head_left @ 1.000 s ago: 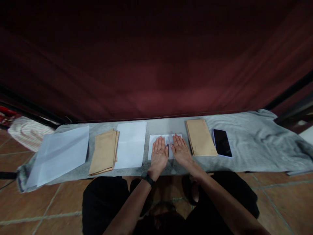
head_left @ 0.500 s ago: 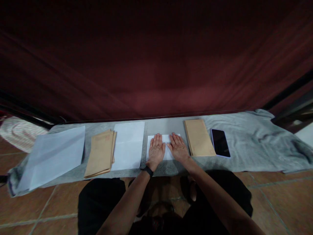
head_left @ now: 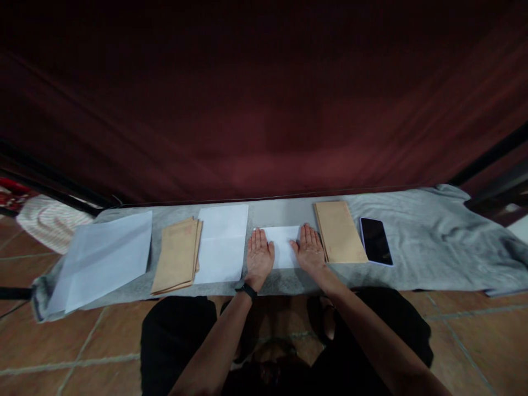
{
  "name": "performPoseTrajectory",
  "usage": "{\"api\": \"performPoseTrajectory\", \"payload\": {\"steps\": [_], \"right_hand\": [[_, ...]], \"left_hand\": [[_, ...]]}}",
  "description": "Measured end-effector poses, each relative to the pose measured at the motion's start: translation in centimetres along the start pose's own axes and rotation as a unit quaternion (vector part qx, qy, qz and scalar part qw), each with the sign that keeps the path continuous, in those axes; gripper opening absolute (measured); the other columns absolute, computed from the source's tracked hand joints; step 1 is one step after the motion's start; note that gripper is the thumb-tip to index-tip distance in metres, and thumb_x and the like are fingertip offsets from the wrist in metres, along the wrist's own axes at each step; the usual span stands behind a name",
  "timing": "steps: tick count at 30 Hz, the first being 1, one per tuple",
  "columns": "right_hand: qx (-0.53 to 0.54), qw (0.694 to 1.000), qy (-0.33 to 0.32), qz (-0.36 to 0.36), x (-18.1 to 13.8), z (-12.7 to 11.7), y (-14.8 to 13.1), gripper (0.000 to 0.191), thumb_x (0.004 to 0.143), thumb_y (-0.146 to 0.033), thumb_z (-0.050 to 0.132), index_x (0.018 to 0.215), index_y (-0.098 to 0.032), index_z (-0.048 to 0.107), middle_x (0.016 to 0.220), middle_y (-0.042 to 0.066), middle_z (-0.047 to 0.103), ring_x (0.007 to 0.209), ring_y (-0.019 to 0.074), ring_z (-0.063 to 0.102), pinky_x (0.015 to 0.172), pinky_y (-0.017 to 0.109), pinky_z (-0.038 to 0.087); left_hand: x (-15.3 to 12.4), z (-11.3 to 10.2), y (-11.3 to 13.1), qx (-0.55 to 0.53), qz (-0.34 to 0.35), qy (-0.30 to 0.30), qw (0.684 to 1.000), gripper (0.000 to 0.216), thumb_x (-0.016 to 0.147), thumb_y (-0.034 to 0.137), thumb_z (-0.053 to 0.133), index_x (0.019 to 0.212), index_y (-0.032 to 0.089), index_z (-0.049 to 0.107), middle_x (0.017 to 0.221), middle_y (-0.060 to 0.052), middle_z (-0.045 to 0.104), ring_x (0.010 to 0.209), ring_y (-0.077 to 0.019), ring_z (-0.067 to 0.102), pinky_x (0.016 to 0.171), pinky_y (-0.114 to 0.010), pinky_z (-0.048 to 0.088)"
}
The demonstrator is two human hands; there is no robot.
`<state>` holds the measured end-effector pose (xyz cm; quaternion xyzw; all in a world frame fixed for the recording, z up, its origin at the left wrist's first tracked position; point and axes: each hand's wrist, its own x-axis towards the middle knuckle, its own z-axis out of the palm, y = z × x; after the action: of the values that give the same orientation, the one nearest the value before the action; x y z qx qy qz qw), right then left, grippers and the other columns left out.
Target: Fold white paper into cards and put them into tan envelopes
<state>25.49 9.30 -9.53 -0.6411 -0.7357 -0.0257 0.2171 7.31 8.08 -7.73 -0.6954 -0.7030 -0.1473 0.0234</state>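
A small white sheet of paper [head_left: 284, 247], apparently folded, lies flat on the grey cloth in front of me. My left hand [head_left: 259, 254] rests palm down over its left end, fingers stretched out. Flat on its right end is my right hand [head_left: 310, 250], with the thumb pointing inward. The middle of the paper shows between the two hands. Just right of my right hand lies a stack of brown envelopes [head_left: 341, 231]. Left of my left hand is a larger white sheet [head_left: 223, 242] with a crease across it.
Another pile of brown envelopes [head_left: 176, 256] overlaps the creased sheet's left side. Large white sheets [head_left: 109, 258] lie at the far left. A phone [head_left: 376, 241] sits right of the envelope stack. Grey cloth [head_left: 437, 242] covers the surface, and a dark red curtain [head_left: 264, 121] hangs behind.
My hands have slid apart along the small white paper, from its middle toward its two ends, uncovering its centre. The view has shifted slightly.
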Motion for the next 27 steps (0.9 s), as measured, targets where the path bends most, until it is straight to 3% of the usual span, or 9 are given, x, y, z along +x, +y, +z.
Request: {"api": "performPoseTrajectory", "payload": {"steps": [4, 9, 12, 16, 27], "right_hand": [[0.011, 1.0, 0.005, -0.003, -0.3, -0.8, -0.3, 0.066, 0.105, -0.041, 0.033, 0.151, 0.007, 0.031, 0.156, 0.029, 0.034, 0.146, 0.0356, 0.034, 0.118, 0.053, 0.029], [0.048, 0.993, -0.026, -0.105, -1.5, -1.7, -1.8, 0.059, 0.105, -0.037, 0.033, 0.156, -0.006, 0.029, 0.16, 0.018, 0.034, 0.149, 0.0283, 0.029, 0.12, 0.049, 0.027], [0.048, 0.99, -0.034, -0.129, -2.3, -1.6, -2.5, 0.056, 0.105, -0.036, 0.035, 0.154, -0.008, 0.035, 0.159, 0.016, 0.036, 0.148, 0.027, 0.032, 0.12, 0.046, 0.028], [0.029, 0.993, -0.012, -0.11, -2.7, -1.0, -2.3, 0.057, 0.104, -0.038, 0.039, 0.151, -0.005, 0.039, 0.157, 0.019, 0.039, 0.147, 0.029, 0.034, 0.119, 0.047, 0.03], [0.002, 0.997, 0.047, -0.068, -3.2, -0.6, -0.8, 0.069, 0.103, -0.047, 0.04, 0.156, -0.004, 0.028, 0.158, 0.024, 0.035, 0.144, 0.0347, 0.037, 0.115, 0.052, 0.032]], "left_hand": [[-0.1, -0.2, 0.1, 0.007, -0.001, 0.002, 1.0, 0.059, 0.101, 0.029, 0.032, 0.151, -0.002, 0.035, 0.157, -0.024, 0.034, 0.149, -0.03, 0.03, 0.121, -0.049, 0.028], [-0.1, -0.4, 0.3, 0.011, 0.0, -0.001, 1.0, 0.058, 0.102, 0.029, 0.032, 0.151, -0.002, 0.035, 0.158, -0.023, 0.035, 0.15, -0.0292, 0.029, 0.122, -0.047, 0.027], [-0.1, -0.4, 0.2, 0.018, 0.005, -0.002, 1.0, 0.058, 0.102, 0.03, 0.031, 0.151, -0.001, 0.035, 0.158, -0.023, 0.035, 0.15, -0.0293, 0.028, 0.122, -0.047, 0.028], [-0.1, -0.4, 0.2, 0.03, 0.006, -0.002, 1.0, 0.058, 0.102, 0.031, 0.031, 0.152, 0.0, 0.035, 0.158, -0.021, 0.035, 0.151, -0.0288, 0.027, 0.122, -0.047, 0.028], [-1.5, -1.1, 0.0, 0.028, 0.006, 0.016, 0.999, 0.06, 0.104, 0.034, 0.031, 0.15, -0.004, 0.035, 0.156, -0.025, 0.035, 0.148, -0.0308, 0.032, 0.121, -0.048, 0.028]]}}
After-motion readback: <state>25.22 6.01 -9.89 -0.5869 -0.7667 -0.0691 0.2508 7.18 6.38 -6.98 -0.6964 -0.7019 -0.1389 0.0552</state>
